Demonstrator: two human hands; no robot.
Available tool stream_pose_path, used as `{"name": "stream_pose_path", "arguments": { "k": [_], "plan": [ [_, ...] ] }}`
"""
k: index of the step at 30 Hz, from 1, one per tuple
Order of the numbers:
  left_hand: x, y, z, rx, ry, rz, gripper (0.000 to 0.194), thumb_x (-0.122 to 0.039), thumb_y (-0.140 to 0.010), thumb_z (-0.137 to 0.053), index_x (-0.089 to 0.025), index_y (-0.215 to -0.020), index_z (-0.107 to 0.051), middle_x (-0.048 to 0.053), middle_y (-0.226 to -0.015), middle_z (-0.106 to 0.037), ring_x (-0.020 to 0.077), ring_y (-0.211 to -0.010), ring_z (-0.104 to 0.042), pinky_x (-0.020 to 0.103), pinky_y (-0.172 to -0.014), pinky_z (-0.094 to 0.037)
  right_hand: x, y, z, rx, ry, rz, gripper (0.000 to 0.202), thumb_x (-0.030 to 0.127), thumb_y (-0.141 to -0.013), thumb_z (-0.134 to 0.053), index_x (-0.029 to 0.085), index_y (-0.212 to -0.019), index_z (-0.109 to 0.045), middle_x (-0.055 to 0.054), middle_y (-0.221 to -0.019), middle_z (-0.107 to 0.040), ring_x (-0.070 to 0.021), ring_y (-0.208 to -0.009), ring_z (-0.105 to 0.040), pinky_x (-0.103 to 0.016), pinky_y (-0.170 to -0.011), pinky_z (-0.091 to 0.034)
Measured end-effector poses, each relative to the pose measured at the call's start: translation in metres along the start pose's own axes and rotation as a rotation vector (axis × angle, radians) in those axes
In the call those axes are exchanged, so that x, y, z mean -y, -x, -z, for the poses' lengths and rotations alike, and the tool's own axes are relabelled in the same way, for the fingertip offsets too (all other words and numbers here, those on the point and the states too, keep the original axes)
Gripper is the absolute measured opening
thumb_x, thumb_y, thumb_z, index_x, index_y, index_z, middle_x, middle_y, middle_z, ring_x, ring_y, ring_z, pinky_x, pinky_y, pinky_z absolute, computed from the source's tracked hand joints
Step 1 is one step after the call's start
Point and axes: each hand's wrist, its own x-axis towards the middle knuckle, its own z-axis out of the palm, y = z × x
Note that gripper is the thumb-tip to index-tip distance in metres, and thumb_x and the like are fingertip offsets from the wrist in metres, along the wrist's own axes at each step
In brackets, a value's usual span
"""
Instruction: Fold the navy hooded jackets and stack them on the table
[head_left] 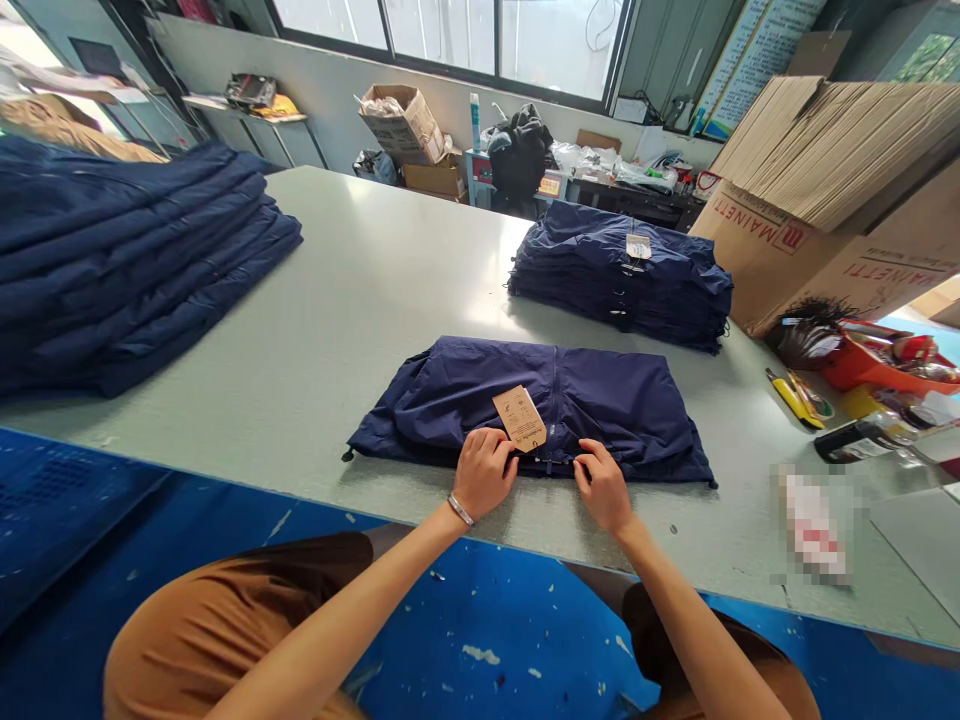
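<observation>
A folded navy jacket (615, 395) lies on the table in front of me, its zipper running down near the middle. On it rests a brown cardboard hang tag (519, 418), tilted, with small print. My left hand (486, 472) is closed at the tag's lower left corner, thumb and fingers pinched together. Across the zipper, my right hand (602, 485) pinches at the jacket's front edge. Between the fingertips runs a thin pale cord (551, 461), and both hands appear to grip it. Its ends are hidden by my fingers.
Behind the jacket stands a stack of folded navy jackets (600, 285), a tag on top. Another navy garment pile (127, 270) fills the table's left. At right are a carton (810, 240), yellow cutter (795, 400), dark bottle (855, 440) and orange basket (862, 365).
</observation>
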Motion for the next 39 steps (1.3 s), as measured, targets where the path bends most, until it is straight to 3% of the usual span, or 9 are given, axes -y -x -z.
{"name": "stream_pose_path", "arguments": {
  "k": [9,13,16,20,24,27,31,35,39],
  "plan": [
    [0.006,0.006,-0.017,-0.079,0.265,0.076,0.017,-0.014,-0.096,-0.043,-0.019,-0.089,-0.058,0.007,-0.095,-0.059,0.0188,-0.09,-0.056,0.034,-0.08,-0.053,-0.001,-0.001,0.004,0.125,-0.153,0.025,0.016,0.009,-0.087,-0.04,0.023,-0.082,-0.047,-0.013,-0.129,-0.061,-0.0198,-0.129,-0.054,-0.049,-0.116,-0.039],
    [0.012,0.012,-0.006,-0.079,0.223,-0.091,0.019,-0.013,-0.097,-0.044,-0.02,-0.09,-0.059,0.005,-0.096,-0.06,0.0182,-0.097,-0.056,0.037,-0.094,-0.053,-0.001,0.0,0.001,0.208,-0.125,0.097,0.02,0.004,-0.078,-0.041,0.023,-0.076,-0.044,-0.014,-0.131,-0.06,-0.0215,-0.134,-0.05,-0.055,-0.119,-0.033],
    [0.016,0.015,0.0,-0.025,0.108,-0.199,0.019,-0.011,-0.094,-0.049,-0.021,-0.085,-0.062,0.005,-0.097,-0.061,0.0194,-0.1,-0.055,0.042,-0.101,-0.05,0.001,0.001,-0.002,0.196,-0.085,0.112,0.013,0.009,-0.079,-0.048,0.022,-0.081,-0.049,-0.017,-0.129,-0.061,-0.0256,-0.133,-0.051,-0.06,-0.115,-0.036],
    [0.018,0.016,0.002,0.002,0.034,-0.165,0.017,-0.015,-0.093,-0.054,-0.021,-0.083,-0.066,0.006,-0.102,-0.064,0.0218,-0.105,-0.055,0.042,-0.096,-0.052,0.005,0.004,-0.003,0.112,-0.022,0.156,0.019,0.015,-0.09,-0.049,0.018,-0.106,-0.059,-0.016,-0.127,-0.064,-0.0246,-0.128,-0.055,-0.057,-0.111,-0.041],
    [0.018,0.018,0.003,0.024,0.074,-0.196,0.02,-0.013,-0.094,-0.05,-0.022,-0.088,-0.067,0.005,-0.1,-0.067,0.0196,-0.1,-0.059,0.044,-0.102,-0.048,0.011,0.004,0.003,0.081,0.037,0.255,0.021,0.011,-0.09,-0.049,0.021,-0.087,-0.066,-0.01,-0.125,-0.066,-0.0219,-0.126,-0.055,-0.052,-0.116,-0.034],
    [0.018,0.02,0.005,0.04,0.13,-0.187,0.017,-0.014,-0.093,-0.05,-0.022,-0.093,-0.066,0.006,-0.106,-0.066,0.021,-0.104,-0.058,0.046,-0.104,-0.046,0.027,-0.007,0.006,0.04,0.092,0.18,0.017,0.014,-0.086,-0.056,0.021,-0.076,-0.067,-0.008,-0.119,-0.068,-0.0238,-0.122,-0.056,-0.052,-0.117,-0.03],
    [0.015,0.023,0.008,0.007,0.243,-0.064,0.019,-0.011,-0.084,-0.051,-0.02,-0.098,-0.061,0.009,-0.108,-0.062,0.0238,-0.108,-0.056,0.045,-0.101,-0.048,0.064,-0.037,0.002,0.034,0.113,0.12,0.015,0.015,-0.088,-0.056,0.021,-0.09,-0.069,-0.008,-0.117,-0.068,-0.0224,-0.117,-0.055,-0.045,-0.115,-0.031],
    [0.013,0.019,0.014,-0.088,0.258,0.132,0.025,-0.007,-0.076,-0.046,-0.019,-0.096,-0.054,0.008,-0.105,-0.06,0.0236,-0.105,-0.057,0.047,-0.106,-0.044,0.1,-0.064,-0.01,0.122,0.163,-0.008,0.024,0.024,-0.087,-0.063,0.018,-0.109,-0.065,-0.011,-0.115,-0.067,-0.0253,-0.11,-0.055,-0.045,-0.107,-0.035],
    [0.018,0.011,0.016,-0.116,0.191,0.182,0.025,-0.012,-0.086,-0.042,-0.019,-0.104,-0.058,0.008,-0.111,-0.064,0.0241,-0.113,-0.058,0.053,-0.115,-0.031,0.12,-0.076,-0.024,0.244,0.315,-0.198,0.041,0.039,-0.083,-0.07,0.012,-0.113,-0.062,-0.018,-0.112,-0.065,-0.0309,-0.103,-0.056,-0.044,-0.091,-0.041]
  ]
}}
